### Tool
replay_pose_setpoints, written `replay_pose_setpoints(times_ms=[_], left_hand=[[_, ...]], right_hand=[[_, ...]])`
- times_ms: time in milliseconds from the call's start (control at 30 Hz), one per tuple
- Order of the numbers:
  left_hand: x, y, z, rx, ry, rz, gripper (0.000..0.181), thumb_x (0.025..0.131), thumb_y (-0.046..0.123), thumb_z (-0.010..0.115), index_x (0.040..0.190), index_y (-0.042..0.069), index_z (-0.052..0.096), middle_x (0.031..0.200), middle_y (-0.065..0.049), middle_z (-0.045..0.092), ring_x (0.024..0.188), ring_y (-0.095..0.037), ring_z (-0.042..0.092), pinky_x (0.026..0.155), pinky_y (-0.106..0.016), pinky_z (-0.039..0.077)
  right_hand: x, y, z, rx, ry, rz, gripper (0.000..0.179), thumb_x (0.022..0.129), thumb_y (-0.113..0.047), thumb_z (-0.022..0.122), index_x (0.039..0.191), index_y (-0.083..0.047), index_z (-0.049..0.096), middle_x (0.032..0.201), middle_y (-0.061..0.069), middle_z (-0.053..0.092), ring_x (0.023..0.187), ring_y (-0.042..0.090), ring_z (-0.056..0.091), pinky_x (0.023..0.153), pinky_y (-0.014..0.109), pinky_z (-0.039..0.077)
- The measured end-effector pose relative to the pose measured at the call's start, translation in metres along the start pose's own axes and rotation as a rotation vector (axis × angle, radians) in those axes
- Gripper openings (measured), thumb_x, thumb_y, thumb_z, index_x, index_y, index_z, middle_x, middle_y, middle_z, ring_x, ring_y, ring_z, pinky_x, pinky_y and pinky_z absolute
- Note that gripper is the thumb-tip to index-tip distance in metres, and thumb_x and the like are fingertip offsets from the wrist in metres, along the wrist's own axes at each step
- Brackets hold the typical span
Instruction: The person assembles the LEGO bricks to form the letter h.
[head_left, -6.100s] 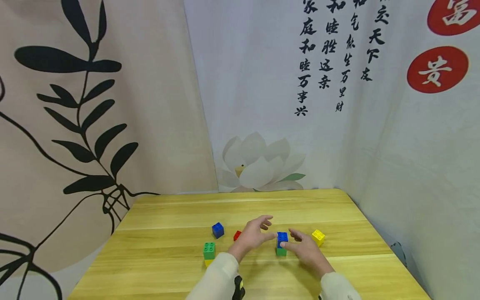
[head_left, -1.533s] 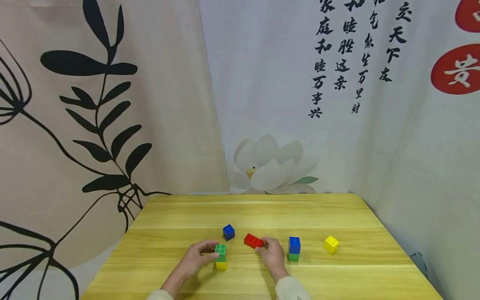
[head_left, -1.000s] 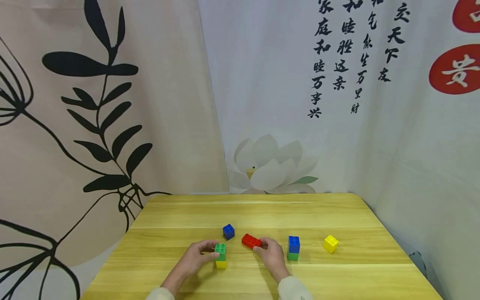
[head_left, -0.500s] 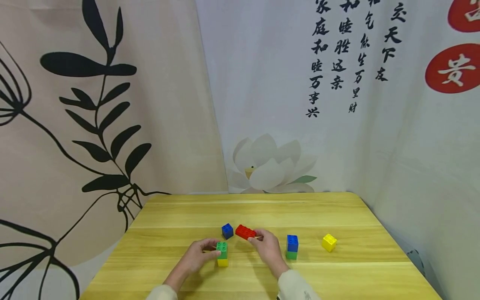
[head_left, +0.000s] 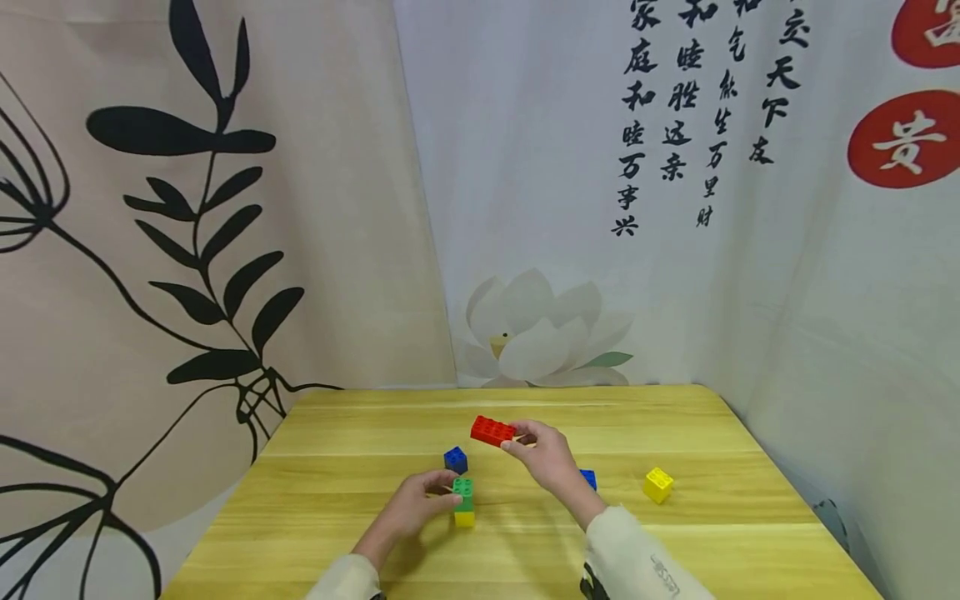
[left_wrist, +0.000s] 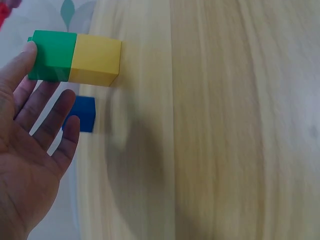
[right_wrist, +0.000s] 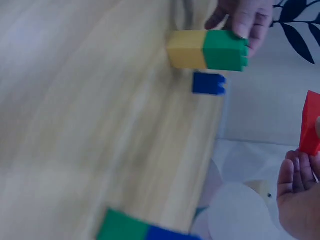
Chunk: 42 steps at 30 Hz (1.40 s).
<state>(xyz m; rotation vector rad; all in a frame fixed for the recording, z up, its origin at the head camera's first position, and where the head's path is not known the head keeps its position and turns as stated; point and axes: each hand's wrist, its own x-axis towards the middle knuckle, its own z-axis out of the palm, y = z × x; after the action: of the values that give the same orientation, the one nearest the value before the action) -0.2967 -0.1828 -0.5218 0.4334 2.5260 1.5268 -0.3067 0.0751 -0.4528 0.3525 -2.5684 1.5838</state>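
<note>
My right hand [head_left: 551, 458] pinches a red toy brick [head_left: 491, 430] by its right end, studs up, raised above the far part of the table. In the right wrist view the red brick [right_wrist: 311, 122] shows at the right edge. My left hand [head_left: 412, 507] grips a green block [head_left: 462, 490] between thumb and fingers. It is stacked on a yellow block [head_left: 465, 519], and the pair stands upright; whether it touches the table I cannot tell. Just behind this pair lies a small blue block [head_left: 455, 459].
Partly hidden by my right forearm is another blue block [head_left: 589, 478], joined to a green block [right_wrist: 120, 227] seen in the right wrist view. A yellow block [head_left: 658, 485] lies farther right on the wooden table [head_left: 360, 433]. Printed curtains hang behind.
Earlier both hands were around the blue-and-green stack. Since then my right hand has picked up the red brick and raised it. My left hand has shifted the green-and-yellow stack slightly right.
</note>
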Motion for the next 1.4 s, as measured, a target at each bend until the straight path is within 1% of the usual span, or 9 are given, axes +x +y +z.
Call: replay_pose_setpoints(times_ms=[233, 400, 500, 667, 833, 1000, 1167, 1267, 1400], left_hand=[[0.014, 0.010, 0.018, -0.047, -0.029, 0.001, 0.040, 0.093, 0.030, 0.072, 0.125, 0.007, 0.065, 0.109, -0.003, 0.066, 0.103, -0.022, 0.060, 0.087, -0.042, 0.051], [0.025, 0.021, 0.034, -0.041, -0.042, 0.017, 0.036, 0.092, 0.030, 0.073, 0.121, 0.010, 0.067, 0.108, -0.002, 0.067, 0.103, -0.023, 0.060, 0.087, -0.043, 0.051], [0.031, 0.028, 0.044, -0.030, -0.045, 0.007, 0.034, 0.092, 0.030, 0.073, 0.120, 0.012, 0.068, 0.106, 0.000, 0.067, 0.101, -0.021, 0.061, 0.087, -0.043, 0.051], [0.040, 0.038, 0.058, -0.031, -0.051, 0.000, 0.031, 0.091, 0.029, 0.074, 0.118, 0.013, 0.069, 0.102, 0.001, 0.067, 0.097, -0.018, 0.060, 0.082, -0.039, 0.051], [0.044, 0.046, 0.069, -0.047, -0.059, 0.000, 0.030, 0.090, 0.027, 0.075, 0.117, 0.013, 0.069, 0.102, 0.001, 0.067, 0.097, -0.019, 0.061, 0.083, -0.040, 0.051], [0.051, 0.049, 0.080, -0.062, -0.056, 0.010, 0.033, 0.090, 0.027, 0.075, 0.118, 0.012, 0.069, 0.105, 0.002, 0.067, 0.098, -0.020, 0.061, 0.086, -0.042, 0.051], [0.057, 0.051, 0.089, -0.051, -0.050, 0.030, 0.034, 0.091, 0.027, 0.075, 0.120, 0.011, 0.068, 0.105, 0.003, 0.067, 0.099, -0.020, 0.060, 0.086, -0.041, 0.052], [0.059, 0.054, 0.093, -0.051, -0.050, 0.041, 0.034, 0.091, 0.025, 0.075, 0.121, 0.010, 0.068, 0.106, 0.001, 0.067, 0.099, -0.021, 0.061, 0.085, -0.042, 0.052], [0.062, 0.055, 0.098, -0.060, -0.052, 0.031, 0.034, 0.091, 0.025, 0.074, 0.121, 0.011, 0.068, 0.106, 0.002, 0.067, 0.097, -0.019, 0.060, 0.083, -0.038, 0.053]], right_hand=[[0.002, 0.000, -0.035, -0.036, 0.012, -0.006, 0.036, 0.092, -0.024, 0.073, 0.124, -0.009, 0.068, 0.105, 0.000, 0.068, 0.095, 0.019, 0.061, 0.075, 0.036, 0.053], [-0.001, 0.012, -0.061, -0.075, 0.023, 0.014, 0.036, 0.092, -0.024, 0.073, 0.125, -0.010, 0.068, 0.104, 0.000, 0.067, 0.097, 0.020, 0.060, 0.076, 0.035, 0.052], [-0.003, 0.021, -0.074, -0.089, 0.018, 0.025, 0.038, 0.093, -0.024, 0.072, 0.127, -0.009, 0.067, 0.105, 0.002, 0.066, 0.099, 0.024, 0.060, 0.074, 0.035, 0.053], [-0.007, 0.035, -0.090, -0.105, 0.015, 0.027, 0.040, 0.094, -0.024, 0.071, 0.129, -0.007, 0.065, 0.105, 0.004, 0.066, 0.100, 0.026, 0.059, 0.075, 0.035, 0.053], [-0.012, 0.051, -0.098, -0.133, 0.010, 0.033, 0.041, 0.094, -0.024, 0.070, 0.131, -0.006, 0.063, 0.110, 0.005, 0.065, 0.105, 0.027, 0.059, 0.082, 0.039, 0.054], [-0.016, 0.063, -0.102, -0.133, 0.012, 0.057, 0.039, 0.094, -0.022, 0.071, 0.129, -0.006, 0.065, 0.111, 0.005, 0.066, 0.106, 0.026, 0.059, 0.083, 0.039, 0.054], [-0.019, 0.070, -0.103, -0.114, -0.001, 0.085, 0.040, 0.092, -0.022, 0.072, 0.128, -0.005, 0.065, 0.111, 0.005, 0.066, 0.103, 0.025, 0.060, 0.082, 0.039, 0.055], [-0.021, 0.074, -0.102, -0.114, -0.025, 0.088, 0.040, 0.092, -0.024, 0.073, 0.127, -0.006, 0.065, 0.111, 0.004, 0.066, 0.103, 0.023, 0.059, 0.086, 0.041, 0.053], [-0.022, 0.078, -0.101, -0.131, -0.040, 0.073, 0.038, 0.092, -0.024, 0.073, 0.125, -0.006, 0.066, 0.109, 0.002, 0.067, 0.102, 0.020, 0.059, 0.091, 0.044, 0.049]])
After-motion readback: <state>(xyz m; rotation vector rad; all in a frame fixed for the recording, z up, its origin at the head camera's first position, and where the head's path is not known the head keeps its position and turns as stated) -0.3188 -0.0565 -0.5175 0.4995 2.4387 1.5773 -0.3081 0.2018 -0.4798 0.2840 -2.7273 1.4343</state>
